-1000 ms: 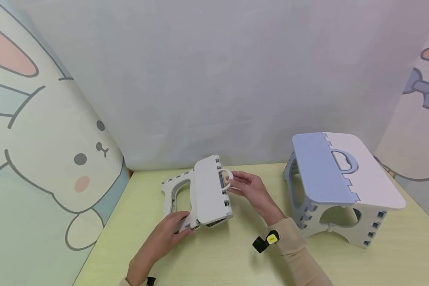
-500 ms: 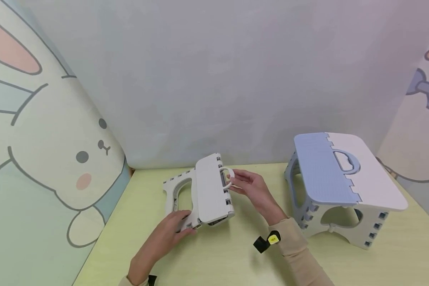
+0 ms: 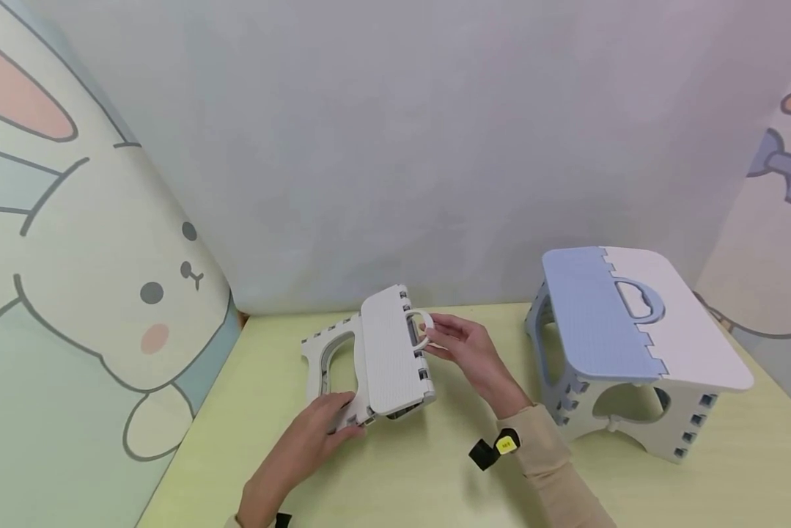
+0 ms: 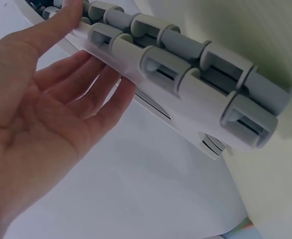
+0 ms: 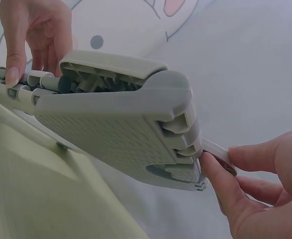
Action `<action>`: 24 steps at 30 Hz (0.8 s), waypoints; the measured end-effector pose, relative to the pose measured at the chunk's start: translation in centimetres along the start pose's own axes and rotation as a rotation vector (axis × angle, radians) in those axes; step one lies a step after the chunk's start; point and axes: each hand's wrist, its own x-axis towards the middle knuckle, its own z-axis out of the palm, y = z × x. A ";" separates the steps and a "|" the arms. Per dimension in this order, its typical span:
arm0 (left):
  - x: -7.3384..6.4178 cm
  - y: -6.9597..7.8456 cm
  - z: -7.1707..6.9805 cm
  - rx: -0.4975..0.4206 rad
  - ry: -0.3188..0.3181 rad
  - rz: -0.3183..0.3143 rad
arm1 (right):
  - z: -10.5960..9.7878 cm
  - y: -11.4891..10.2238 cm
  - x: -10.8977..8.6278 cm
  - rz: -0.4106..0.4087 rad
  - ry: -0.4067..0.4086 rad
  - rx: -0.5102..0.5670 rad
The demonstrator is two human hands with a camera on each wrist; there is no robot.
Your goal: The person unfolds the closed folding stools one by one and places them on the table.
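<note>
Almost nothing has shifted — lower centre, left hand (image 3: 311,434) still gripping the pale folding stool (image 3: 390,352), right hand (image 3: 466,350) pinching its handle (image 5: 216,149); work looks paused.

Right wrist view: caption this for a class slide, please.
Left hand grips a folding stool by its hinged edge; right hand pinches its handle.

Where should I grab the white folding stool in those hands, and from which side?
Probably by the handle, from the right: its open loop sticks out past the right edge of the white stool, which should leave room for fingers. The right hand pinches it there, while the left hand grips the near edge.
</note>
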 end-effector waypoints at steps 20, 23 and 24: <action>0.4 1.1 -0.4 -0.009 -0.038 -0.019 | 0.0 -0.7 -0.2 -0.002 0.009 0.000; 0.5 1.4 -0.5 -0.016 -0.063 -0.057 | 0.0 -0.9 -0.3 -0.003 0.012 0.001; 0.5 1.4 -0.5 -0.020 -0.069 -0.064 | 0.0 -0.9 -0.3 -0.003 0.013 0.001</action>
